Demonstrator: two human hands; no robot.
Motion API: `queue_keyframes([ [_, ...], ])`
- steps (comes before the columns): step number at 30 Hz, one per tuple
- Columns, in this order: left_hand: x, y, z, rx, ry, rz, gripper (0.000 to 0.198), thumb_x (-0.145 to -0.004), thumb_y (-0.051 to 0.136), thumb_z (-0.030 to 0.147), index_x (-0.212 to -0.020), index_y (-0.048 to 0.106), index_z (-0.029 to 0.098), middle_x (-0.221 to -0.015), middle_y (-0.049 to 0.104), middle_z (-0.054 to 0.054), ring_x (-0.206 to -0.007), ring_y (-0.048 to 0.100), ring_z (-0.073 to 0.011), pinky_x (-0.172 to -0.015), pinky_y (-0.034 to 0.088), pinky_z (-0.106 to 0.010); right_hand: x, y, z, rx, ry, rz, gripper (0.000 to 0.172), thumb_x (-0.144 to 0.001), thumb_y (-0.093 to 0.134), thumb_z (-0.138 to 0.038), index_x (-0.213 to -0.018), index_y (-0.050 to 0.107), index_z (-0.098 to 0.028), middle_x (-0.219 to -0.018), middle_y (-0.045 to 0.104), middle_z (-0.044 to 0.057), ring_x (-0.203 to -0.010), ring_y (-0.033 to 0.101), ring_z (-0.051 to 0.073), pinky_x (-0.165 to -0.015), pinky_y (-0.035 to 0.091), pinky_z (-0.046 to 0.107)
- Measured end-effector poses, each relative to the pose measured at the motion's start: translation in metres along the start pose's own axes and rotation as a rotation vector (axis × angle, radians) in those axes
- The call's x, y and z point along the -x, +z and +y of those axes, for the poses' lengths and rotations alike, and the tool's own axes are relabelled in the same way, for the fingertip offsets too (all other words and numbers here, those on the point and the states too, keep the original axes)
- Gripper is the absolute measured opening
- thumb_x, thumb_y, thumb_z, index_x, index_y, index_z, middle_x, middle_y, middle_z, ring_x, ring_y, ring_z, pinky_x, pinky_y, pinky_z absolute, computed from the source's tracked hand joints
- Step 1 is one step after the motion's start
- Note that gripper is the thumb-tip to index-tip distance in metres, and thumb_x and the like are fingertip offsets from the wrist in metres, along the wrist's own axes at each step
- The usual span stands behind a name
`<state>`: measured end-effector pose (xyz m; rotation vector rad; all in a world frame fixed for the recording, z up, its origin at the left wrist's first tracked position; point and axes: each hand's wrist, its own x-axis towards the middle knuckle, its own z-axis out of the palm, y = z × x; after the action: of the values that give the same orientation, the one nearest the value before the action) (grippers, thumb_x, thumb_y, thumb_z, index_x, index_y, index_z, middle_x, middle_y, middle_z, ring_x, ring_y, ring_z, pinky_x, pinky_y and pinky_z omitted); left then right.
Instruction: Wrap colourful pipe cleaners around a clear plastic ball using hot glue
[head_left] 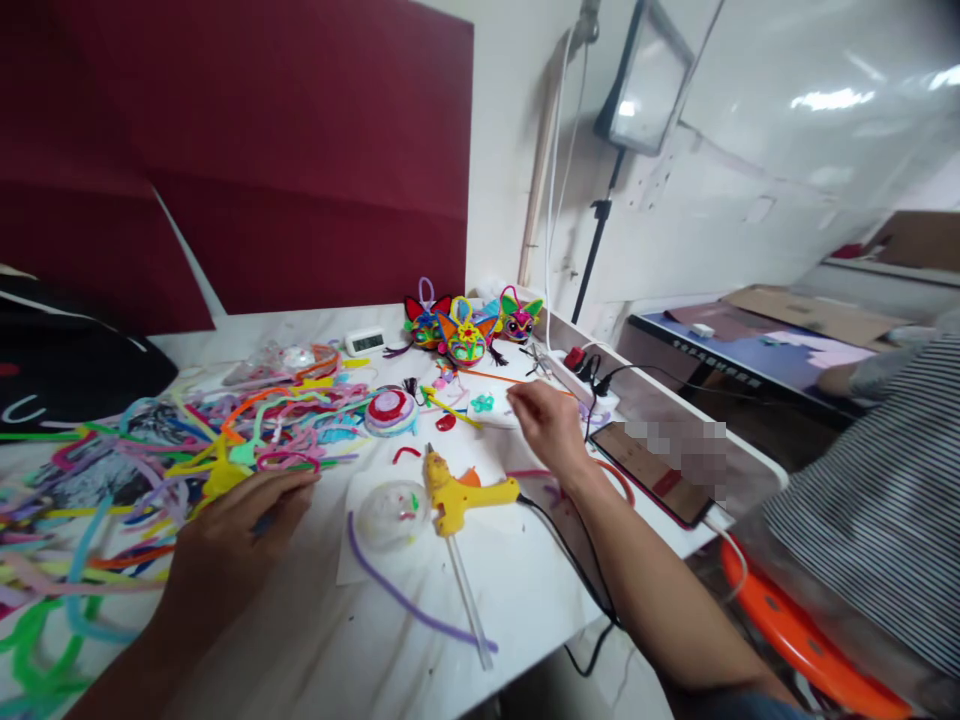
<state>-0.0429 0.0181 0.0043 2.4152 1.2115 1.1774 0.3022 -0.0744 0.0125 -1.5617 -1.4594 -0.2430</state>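
My left hand hovers at the right edge of a pile of coloured pipe cleaners, thumb apart from its fingers, nothing visible in it. My right hand is pinched near a green flower shape; what it holds, if anything, is hidden. An orange pipe cleaner runs up to that hand. Between the hands, a yellow glue gun with a clear glue stick lies beside a clear plastic ball. A purple pipe cleaner curves in front of them.
Decorated animal-faced balls stand at the back beside a small digital clock. A round red-and-white coil lies mid-table. Right are a phone, a power strip and black cables. A person's striped clothing shows beyond an orange stool.
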Motion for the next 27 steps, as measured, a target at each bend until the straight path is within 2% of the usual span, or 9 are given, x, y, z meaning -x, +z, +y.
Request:
queue_keyframes([
  [2,0.003,0.003,-0.007,-0.044,0.111,0.033,0.017,-0.082,0.062,0.044,-0.093,0.073,0.039,-0.101,0.078,0.004,-0.100,0.072,-0.0300,-0.095,0.055,-0.044,0.009,0.007,-0.014,-0.030,-0.106,-0.136,0.012,-0.090,0.057,-0.020,-0.090,0.068,-0.021,-0.084,0.071,0.005,-0.076,0.065,0.016,-0.071,0.050,0.025],
  [5,0.005,0.005,-0.018,-0.148,0.295,0.055,0.018,-0.089,0.057,0.039,-0.102,0.070,0.039,-0.101,0.078,0.005,-0.094,0.074,-0.0258,-0.088,0.058,-0.039,0.021,0.014,-0.028,-0.080,-0.283,-0.384,0.016,-0.094,0.051,-0.017,-0.095,0.067,-0.020,-0.085,0.071,0.005,-0.074,0.065,0.014,-0.068,0.049,0.023],
  [8,0.004,0.005,-0.026,-0.271,0.517,0.137,0.019,-0.095,0.054,0.033,-0.106,0.068,0.028,-0.094,0.079,-0.001,-0.081,0.075,-0.0215,-0.076,0.059,-0.031,0.027,0.018,-0.036,-0.104,-0.393,-0.480,0.020,-0.097,0.046,-0.018,-0.096,0.066,-0.017,-0.083,0.069,0.006,-0.071,0.064,0.014,-0.065,0.047,0.022],
  [10,0.002,0.004,-0.028,-0.327,0.591,0.168,0.020,-0.097,0.051,0.032,-0.105,0.066,0.021,-0.090,0.078,-0.005,-0.076,0.075,-0.0202,-0.070,0.057,-0.029,0.028,0.018,-0.038,-0.108,-0.414,-0.492,0.021,-0.099,0.045,-0.019,-0.096,0.066,-0.015,-0.082,0.069,0.007,-0.070,0.063,0.014,-0.064,0.046,0.022],
  [17,-0.002,0.003,-0.030,-0.379,0.568,0.163,0.025,-0.100,0.046,0.036,-0.098,0.065,0.019,-0.082,0.076,-0.005,-0.067,0.072,-0.0178,-0.060,0.052,-0.027,0.029,0.016,-0.040,-0.091,-0.404,-0.503,0.022,-0.100,0.045,-0.020,-0.099,0.066,-0.015,-0.084,0.070,0.007,-0.071,0.064,0.015,-0.064,0.046,0.024],
  [24,-0.002,0.002,-0.038,-0.393,0.481,0.112,0.027,-0.099,0.045,0.039,-0.095,0.065,0.021,-0.081,0.073,-0.004,-0.069,0.071,-0.0189,-0.061,0.052,-0.029,0.035,0.013,-0.051,-0.100,-0.481,-0.489,0.024,-0.100,0.043,-0.019,-0.097,0.066,-0.012,-0.080,0.067,0.007,-0.066,0.058,0.015,-0.062,0.042,0.026],
  [27,-0.002,0.001,-0.038,-0.437,0.479,0.141,0.027,-0.099,0.044,0.037,-0.095,0.065,0.020,-0.079,0.073,-0.004,-0.067,0.071,-0.0195,-0.061,0.051,-0.030,0.035,0.010,-0.056,-0.096,-0.513,-0.477,0.026,-0.100,0.041,-0.017,-0.094,0.066,-0.012,-0.074,0.063,0.006,-0.063,0.055,0.015,-0.061,0.039,0.027],
])
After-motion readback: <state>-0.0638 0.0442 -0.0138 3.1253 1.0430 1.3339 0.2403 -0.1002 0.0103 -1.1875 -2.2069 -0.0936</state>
